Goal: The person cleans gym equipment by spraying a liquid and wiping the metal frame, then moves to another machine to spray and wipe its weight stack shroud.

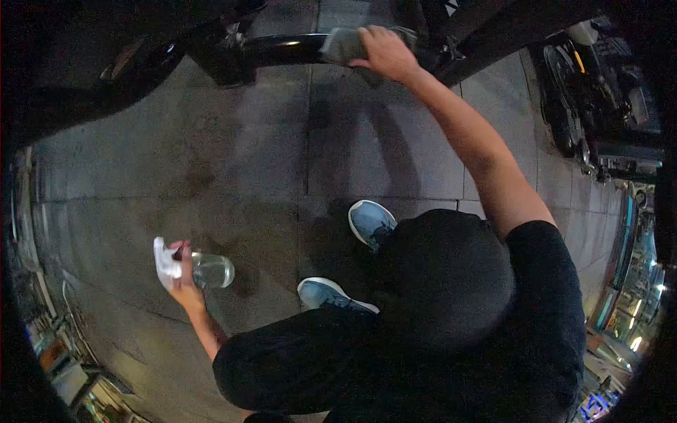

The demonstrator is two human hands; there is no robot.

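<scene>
Bike [92, 63]: black, across top of frame; glossy bar [282, 49] at top centre.
Paving [247, 162]: grey slabs, mid frame, dark patches.
Right hand [384, 53]: top centre, fingers curled over grey cloth [342, 44], pressing it on bar.
Left hand [185, 282]: lower left, fingers closed round clear bottle [211, 271], white spray head.
Progress: likely mid-wipe; bar shines left of cloth; remainder unclear.

Crumpled grey cloth [343, 44]; clear spray bottle [211, 270], sideways

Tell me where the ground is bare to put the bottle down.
Bare: the pavement between the spray bottle in the left hand and the black vehicle where the right hand holds a cloth. Crowded: near the shoes.
</scene>
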